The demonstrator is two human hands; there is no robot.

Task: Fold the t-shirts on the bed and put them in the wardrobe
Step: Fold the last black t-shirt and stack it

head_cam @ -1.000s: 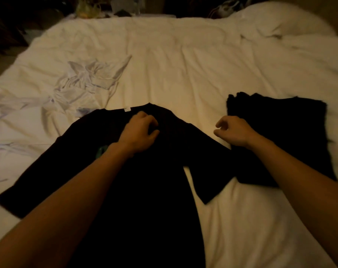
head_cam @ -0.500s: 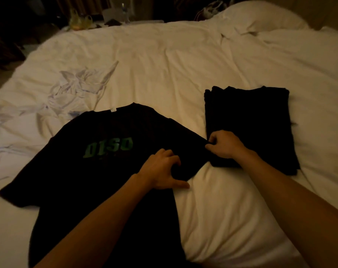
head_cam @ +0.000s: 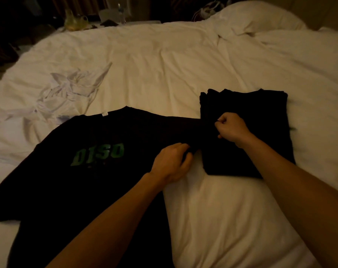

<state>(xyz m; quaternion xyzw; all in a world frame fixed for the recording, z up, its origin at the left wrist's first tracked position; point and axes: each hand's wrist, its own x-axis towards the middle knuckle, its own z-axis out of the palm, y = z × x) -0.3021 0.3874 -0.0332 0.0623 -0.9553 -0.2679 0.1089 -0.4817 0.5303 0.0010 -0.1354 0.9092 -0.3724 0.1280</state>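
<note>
Black t-shirt point(head_cam: 67, 190) lettered DISO in green, left hand point(head_cam: 170, 163), right hand point(head_cam: 232, 130), each grip pinching its sleeve point(head_cam: 183, 130)

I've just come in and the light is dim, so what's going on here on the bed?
A person is folding t-shirts on the white bed. A black t-shirt with green lettering lies spread flat, and the left hand and right hand both pinch the sleeve that reaches toward a folded black pile beside it. A crumpled white garment lies further left, not yet folded.
</note>
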